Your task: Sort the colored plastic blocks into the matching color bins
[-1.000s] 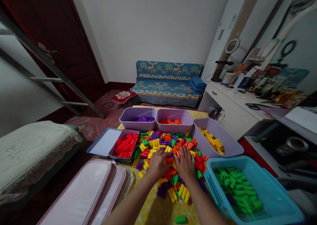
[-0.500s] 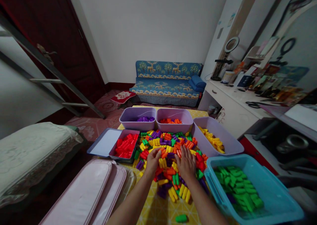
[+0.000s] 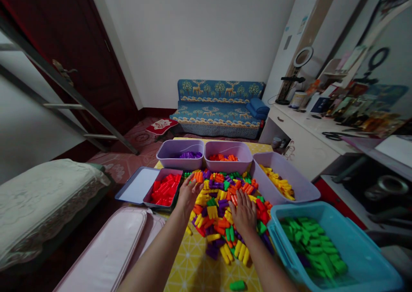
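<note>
A mixed pile of plastic building blocks point(image 3: 222, 212) in red, orange, yellow, green and purple covers the yellow patterned tablecloth point(image 3: 185, 257). My left hand point(image 3: 189, 194) is at the pile's left edge, beside the box of red blocks point(image 3: 166, 188). Its fingers are apart, close to some orange blocks point(image 3: 198, 177), and no block shows in its grasp. On the right part of the pile lies my right hand point(image 3: 243, 211), palm down with its fingers spread over orange and red blocks. What lies under its palm is hidden.
Lilac bins hold purple blocks point(image 3: 189, 155), orange blocks point(image 3: 223, 158) and yellow blocks point(image 3: 277, 182). A turquoise bin point(image 3: 357, 245) with green blocks stands at the right. One green block point(image 3: 237, 285) lies near the front. Pink padded covers point(image 3: 106, 245) are at the left.
My left hand has moved left and slightly away from me, from the middle of the pile to its left edge, and its fingers have spread. My right hand has stayed nearly still.
</note>
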The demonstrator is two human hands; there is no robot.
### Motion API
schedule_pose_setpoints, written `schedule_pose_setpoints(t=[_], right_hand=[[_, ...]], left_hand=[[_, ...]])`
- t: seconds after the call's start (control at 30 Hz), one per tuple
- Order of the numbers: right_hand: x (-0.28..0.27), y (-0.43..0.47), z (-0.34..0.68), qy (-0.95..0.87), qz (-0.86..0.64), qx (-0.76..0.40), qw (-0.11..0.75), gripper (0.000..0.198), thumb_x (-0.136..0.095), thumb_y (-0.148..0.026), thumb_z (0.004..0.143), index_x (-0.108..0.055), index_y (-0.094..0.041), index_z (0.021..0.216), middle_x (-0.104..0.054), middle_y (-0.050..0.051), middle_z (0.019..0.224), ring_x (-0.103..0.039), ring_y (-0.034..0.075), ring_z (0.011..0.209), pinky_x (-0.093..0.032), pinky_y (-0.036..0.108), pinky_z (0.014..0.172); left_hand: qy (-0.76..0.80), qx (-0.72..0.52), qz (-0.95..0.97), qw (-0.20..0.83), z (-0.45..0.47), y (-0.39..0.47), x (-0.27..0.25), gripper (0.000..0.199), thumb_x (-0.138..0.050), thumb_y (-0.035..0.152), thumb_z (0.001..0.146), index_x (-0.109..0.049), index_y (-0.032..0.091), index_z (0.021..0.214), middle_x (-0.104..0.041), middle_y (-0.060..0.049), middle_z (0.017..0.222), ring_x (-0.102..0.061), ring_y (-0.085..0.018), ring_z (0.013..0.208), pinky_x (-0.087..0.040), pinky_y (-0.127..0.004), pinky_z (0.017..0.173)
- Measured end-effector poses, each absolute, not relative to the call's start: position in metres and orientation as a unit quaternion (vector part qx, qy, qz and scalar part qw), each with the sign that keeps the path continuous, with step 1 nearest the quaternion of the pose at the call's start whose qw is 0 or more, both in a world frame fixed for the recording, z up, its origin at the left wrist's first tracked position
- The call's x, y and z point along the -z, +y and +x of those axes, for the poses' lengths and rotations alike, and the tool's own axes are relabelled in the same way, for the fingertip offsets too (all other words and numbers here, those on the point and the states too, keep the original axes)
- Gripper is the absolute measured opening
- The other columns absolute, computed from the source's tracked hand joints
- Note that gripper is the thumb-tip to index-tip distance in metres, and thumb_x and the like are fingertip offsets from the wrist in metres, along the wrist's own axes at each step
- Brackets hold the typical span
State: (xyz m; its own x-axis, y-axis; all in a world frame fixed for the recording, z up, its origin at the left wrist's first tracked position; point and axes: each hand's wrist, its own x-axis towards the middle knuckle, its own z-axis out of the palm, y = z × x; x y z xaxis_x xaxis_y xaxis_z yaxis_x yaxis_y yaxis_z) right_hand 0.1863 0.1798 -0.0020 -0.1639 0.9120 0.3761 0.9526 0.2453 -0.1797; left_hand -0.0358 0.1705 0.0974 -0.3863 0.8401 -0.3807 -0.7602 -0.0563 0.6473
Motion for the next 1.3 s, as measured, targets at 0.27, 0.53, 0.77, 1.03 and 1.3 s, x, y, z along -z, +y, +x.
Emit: schedule_pose_setpoints(t=[0.27, 0.53, 0.77, 1.03, 1.3], right_hand=[[-0.004, 0.177, 0.187, -0.765, -0.615, 0.044, 0.187, 0.058, -0.03, -0.047, 0.098, -0.046, -0.014, 0.142, -0.043, 0.012, 0.15, -0.036, 0.026, 0.138, -0.024, 0.043, 0.111], [0.004, 0.181, 0.188, -0.764, -0.619, 0.035, 0.176, 0.061, -0.03, -0.051, 0.097, -0.044, -0.014, 0.144, -0.042, 0.012, 0.151, -0.034, 0.027, 0.139, -0.022, 0.045, 0.112], [0.004, 0.18, 0.188, -0.762, -0.618, 0.034, 0.191, 0.059, -0.031, -0.048, 0.097, -0.045, -0.014, 0.143, -0.042, 0.012, 0.151, -0.035, 0.027, 0.139, -0.021, 0.044, 0.112], [-0.005, 0.177, 0.187, -0.762, -0.615, 0.025, 0.201, 0.057, -0.035, -0.046, 0.096, -0.045, -0.015, 0.143, -0.042, 0.013, 0.151, -0.035, 0.026, 0.14, -0.023, 0.045, 0.112], [0.001, 0.184, 0.167, -0.73, -0.628, -0.045, 0.266, 0.05, -0.042, -0.034, 0.09, -0.052, -0.015, 0.136, -0.052, 0.014, 0.141, -0.043, 0.028, 0.133, -0.034, 0.046, 0.108]], left_hand=[[0.356, -0.688, 0.06, 0.63, -0.021, 0.229, -0.129, 0.018, -0.061, 0.009, 0.082, -0.06, 0.013, 0.1, -0.067, -0.005, 0.08, -0.066, -0.012, 0.066, -0.057, -0.025, 0.067], [0.336, -0.681, 0.048, 0.649, -0.012, 0.256, -0.135, 0.01, -0.056, 0.016, 0.088, -0.055, 0.016, 0.098, -0.06, -0.005, 0.084, -0.068, -0.014, 0.073, -0.058, -0.025, 0.067], [0.354, -0.687, 0.194, 0.605, -0.02, 0.229, -0.115, 0.041, -0.064, 0.021, 0.08, -0.055, 0.018, 0.12, -0.067, -0.011, 0.107, -0.069, -0.019, 0.098, -0.055, -0.032, 0.088], [0.598, -0.501, 0.605, 0.158, -0.029, 0.144, -0.033, 0.031, -0.051, 0.021, 0.086, -0.067, 0.024, 0.113, -0.065, -0.009, 0.121, -0.058, -0.025, 0.118, -0.044, -0.048, 0.104], [0.661, -0.381, 0.646, 0.007, -0.027, 0.109, 0.013, 0.034, -0.051, 0.027, 0.091, -0.06, 0.02, 0.122, -0.058, -0.012, 0.132, -0.052, -0.028, 0.126, -0.042, -0.053, 0.107]])
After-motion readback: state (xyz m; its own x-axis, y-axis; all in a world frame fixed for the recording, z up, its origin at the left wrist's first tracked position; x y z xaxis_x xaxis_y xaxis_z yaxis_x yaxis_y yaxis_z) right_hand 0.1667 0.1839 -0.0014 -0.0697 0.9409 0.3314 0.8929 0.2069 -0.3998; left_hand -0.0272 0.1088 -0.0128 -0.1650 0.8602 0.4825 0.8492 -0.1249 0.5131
